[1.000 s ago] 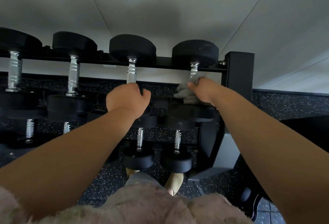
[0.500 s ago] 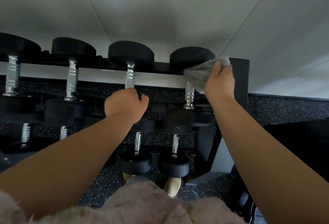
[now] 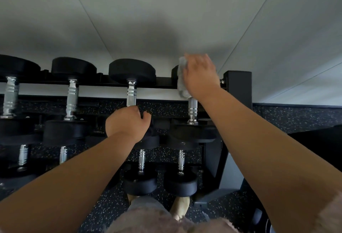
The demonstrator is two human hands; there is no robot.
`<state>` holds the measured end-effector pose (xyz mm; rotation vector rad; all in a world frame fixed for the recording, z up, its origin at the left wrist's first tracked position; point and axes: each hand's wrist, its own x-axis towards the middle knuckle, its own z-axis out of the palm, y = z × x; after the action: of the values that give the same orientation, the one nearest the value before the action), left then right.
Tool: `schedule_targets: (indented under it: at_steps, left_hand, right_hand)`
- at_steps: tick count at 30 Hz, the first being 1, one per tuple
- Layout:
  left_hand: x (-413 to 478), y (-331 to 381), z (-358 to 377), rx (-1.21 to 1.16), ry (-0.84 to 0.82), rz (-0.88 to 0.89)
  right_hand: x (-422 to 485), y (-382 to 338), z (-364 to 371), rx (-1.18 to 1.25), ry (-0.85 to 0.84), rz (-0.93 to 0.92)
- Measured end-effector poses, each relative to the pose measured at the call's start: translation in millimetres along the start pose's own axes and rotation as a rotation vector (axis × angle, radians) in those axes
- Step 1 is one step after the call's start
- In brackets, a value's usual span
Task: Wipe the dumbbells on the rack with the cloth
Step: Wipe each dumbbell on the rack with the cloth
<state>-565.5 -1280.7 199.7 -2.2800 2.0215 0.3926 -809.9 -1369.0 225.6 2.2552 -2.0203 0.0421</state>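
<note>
A gym's free-weight corner.

A black steel rack (image 3: 238, 88) carries rows of dumbbells (image 3: 131, 84) with round black heads and ribbed chrome grips on two tiers, standing on dark rubber flooring (image 3: 111, 203) flecked with pale specks, the same speckled material skirting plain white walls (image 3: 166, 10).

A pale grey-white wall (image 3: 166, 10) fills the upper half of the view, crossed by thin seams that run diagonally between its panels. A soft, dim shadow spreads over its middle. Light is even and muted, with no lamp or window showing. Below the wall runs a dark baseboard band (image 3: 296, 119) of black rubber flecked with pale specks. The floor (image 3: 103, 206) is the same black speckled rubber, seen at the bottom of the view.
</note>
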Motion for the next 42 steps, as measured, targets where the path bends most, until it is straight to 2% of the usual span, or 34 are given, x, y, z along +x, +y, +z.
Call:
schedule_targets:
  at_steps: [1,3,4,6,7,9,14,18,21,23,24,26,28,30,32,34,36,38,40,42]
  left_hand:
    - [0.2,-0.2,0.1,-0.001,-0.001,0.0]
    - [0.4,-0.5,0.6,-0.005,0.003,-0.003]
    - [0.7,-0.9,1.0,-0.006,0.007,-0.001]
    - [0.5,-0.7,1.6,-0.006,0.011,0.012]
    - [0.2,-0.4,1.2,-0.002,0.01,0.016]
    - [0.5,0.0,0.3,0.01,0.001,0.015]
    - [1.4,0.2,-0.1,0.02,-0.024,0.01]
    - [1.4,0.8,-0.9,0.027,-0.017,0.013]
    - [0.9,0.3,-0.8,0.014,-0.015,0.011]
    - [1.1,0.4,-0.9,0.012,-0.014,0.005]
    - [1.6,0.5,-0.7,0.013,-0.014,0.005]
    - [1.9,0.0,0.5,0.012,-0.01,0.004]
    - [1.4,-0.3,1.0,0.016,-0.005,0.006]
    - [1.1,0.1,1.0,0.021,-0.005,0.008]
    - [1.8,0.0,1.0,0.025,-0.01,0.008]
    - [1.5,0.4,0.2,0.022,-0.015,0.006]
    - [0.9,1.1,-0.7,0.014,-0.016,0.0]
    - [0.5,1.1,-0.8,0.009,-0.012,0.0]
    - [0.3,1.0,-0.8,0.008,-0.012,0.0]
    - [0.3,1.3,-1.4,0.008,-0.02,-0.001]
  right_hand:
    - [2.2,10.9,-4.2,-0.001,-0.062,0.1]
    - [4.4,32.8,-12.9,0.205,-0.217,0.297]
    - [3.8,38.2,-23.2,0.224,-0.377,0.322]
    - [1.3,40.0,-38.4,0.079,-0.517,0.333]
    - [3.5,40.2,-37.5,0.016,-0.505,0.291]
    - [9.1,28.0,-30.4,0.105,-0.411,0.244]
    - [1.9,11.9,-15.5,0.637,-0.042,0.461]
    - [-5.9,33.7,-6.4,0.848,-0.082,0.563]
    - [-2.1,44.0,-5.2,1.068,-0.124,0.79]
    - [0.4,39.8,-2.2,1.088,-0.156,0.914]
    - [2.4,34.0,1.0,1.078,-0.122,0.913]
    - [4.6,18.0,2.4,0.974,-0.047,0.793]
    - [4.1,6.4,-1.6,0.75,-0.057,0.642]
    - [3.1,5.2,-3.2,0.631,-0.049,0.568]
    - [1.2,13.9,-1.3,0.71,-0.019,0.561]
    - [-1.0,27.0,5.7,0.975,0.001,0.623]
    - [-3.0,39.3,5.3,1.215,-0.062,0.771]
    - [-0.1,47.8,1.6,1.344,-0.169,0.955]
    - [8.3,47.4,5.0,1.313,-0.195,0.99]
    - [13.6,34.4,0.5,1.053,-0.122,0.815]
